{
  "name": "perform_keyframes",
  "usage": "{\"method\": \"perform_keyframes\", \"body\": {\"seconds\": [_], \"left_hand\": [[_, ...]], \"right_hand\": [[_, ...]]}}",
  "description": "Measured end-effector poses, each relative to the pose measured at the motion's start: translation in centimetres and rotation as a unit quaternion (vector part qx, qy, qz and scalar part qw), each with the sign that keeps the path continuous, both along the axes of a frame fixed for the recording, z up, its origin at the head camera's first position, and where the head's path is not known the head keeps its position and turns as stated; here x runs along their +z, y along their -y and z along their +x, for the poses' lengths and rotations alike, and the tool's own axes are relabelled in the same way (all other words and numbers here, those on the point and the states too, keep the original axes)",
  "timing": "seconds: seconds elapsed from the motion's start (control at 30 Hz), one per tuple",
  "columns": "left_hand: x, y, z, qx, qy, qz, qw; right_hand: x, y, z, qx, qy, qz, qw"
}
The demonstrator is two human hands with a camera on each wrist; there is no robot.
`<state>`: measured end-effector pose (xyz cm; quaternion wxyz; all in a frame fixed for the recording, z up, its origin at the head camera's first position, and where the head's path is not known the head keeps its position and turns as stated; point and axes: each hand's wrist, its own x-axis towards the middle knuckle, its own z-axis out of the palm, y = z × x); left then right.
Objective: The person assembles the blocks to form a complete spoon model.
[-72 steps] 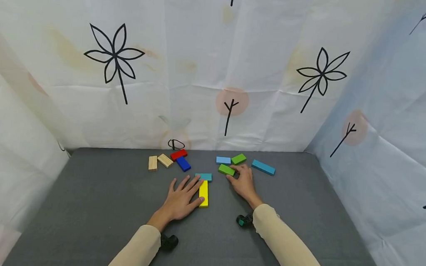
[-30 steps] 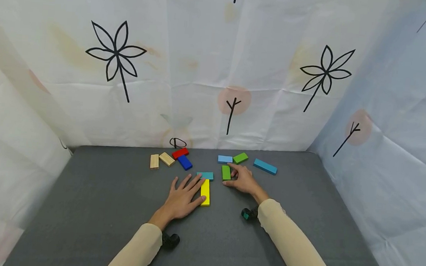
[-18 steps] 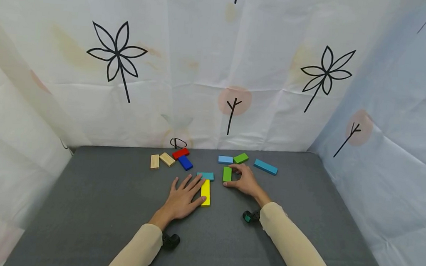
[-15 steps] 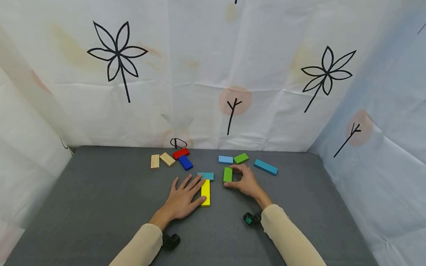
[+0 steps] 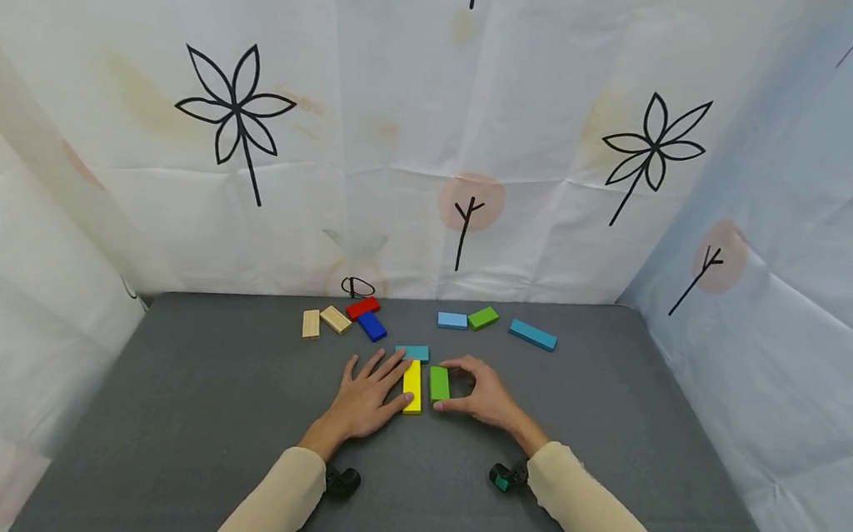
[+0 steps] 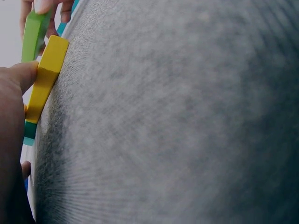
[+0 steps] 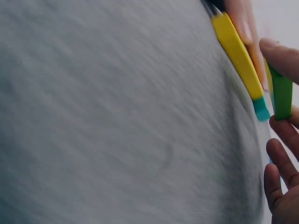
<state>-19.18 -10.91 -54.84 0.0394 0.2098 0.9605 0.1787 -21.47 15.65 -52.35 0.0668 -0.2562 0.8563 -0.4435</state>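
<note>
A yellow block (image 5: 413, 388) lies lengthwise on the grey table, its far end against a teal block (image 5: 414, 353). My left hand (image 5: 361, 401) rests flat beside them with fingers spread. Its thumb touches the yellow block's near part, and a fingertip lies at the joint between the two blocks. Just to the right, my right hand (image 5: 487, 398) pinches a green block (image 5: 439, 384) by its two ends, between thumb and fingers. The right wrist view shows this green block (image 7: 282, 95) raised off the table, close to the yellow block.
Towards the back left lie two plain wooden blocks (image 5: 311, 324), a red block (image 5: 362, 308) and a dark blue block (image 5: 372, 326). At the back right are a light blue block (image 5: 452, 321), another green block (image 5: 483, 317) and a longer blue block (image 5: 532, 334). White patterned cloth (image 5: 407, 131) surrounds the table.
My right hand has turned the green block from crosswise to lengthwise and brought it nearer and leftwards, beside the yellow block. My left hand has stayed in place.
</note>
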Motion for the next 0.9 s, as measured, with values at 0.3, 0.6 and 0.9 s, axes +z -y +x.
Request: {"method": "perform_keyframes", "body": {"seconds": [0.3,0.6,0.9], "left_hand": [[0.0,0.1,0.1,-0.002,-0.004,0.001,1.0],[-0.3,0.2,0.0,-0.007,-0.013,0.015,0.9998],[-0.4,0.2,-0.2,-0.007,-0.021,0.011,0.9997]], "right_hand": [[-0.9,1.0,2.2,0.062,-0.011,-0.014,0.9979],[-1.4,1.5,3.1,0.085,-0.021,-0.008,0.9961],[-1.5,2.5,3.6,0.095,-0.032,-0.012,0.9949]]}}
